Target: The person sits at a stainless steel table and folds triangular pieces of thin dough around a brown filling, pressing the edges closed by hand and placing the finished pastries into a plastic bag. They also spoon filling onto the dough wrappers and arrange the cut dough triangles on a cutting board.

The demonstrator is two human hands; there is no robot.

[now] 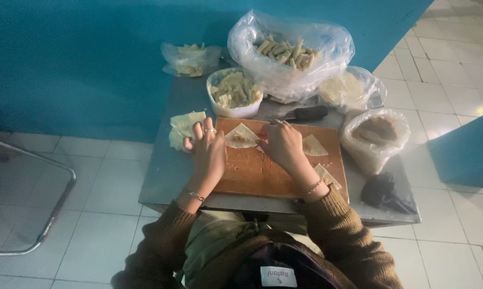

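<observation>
Hands flat on wooden board (263, 171), fingers (271, 128) touching pastry triangle (241, 136).

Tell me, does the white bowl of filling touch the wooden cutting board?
Cannot tell. In the head view, the white bowl sits right at the far edge of the wooden cutting board; neither contact nor gap shows plainly.

The cutting board (263, 174) lies at the near edge of the surface (166, 171), with 3 wrappers (241, 136) on it. Behind it stand a bowl (233, 109) and, to its right, a bag of rolls (289, 53); a wrapper stack (184, 127) lies left of the board, and 2 bags (372, 139) lie right.
</observation>
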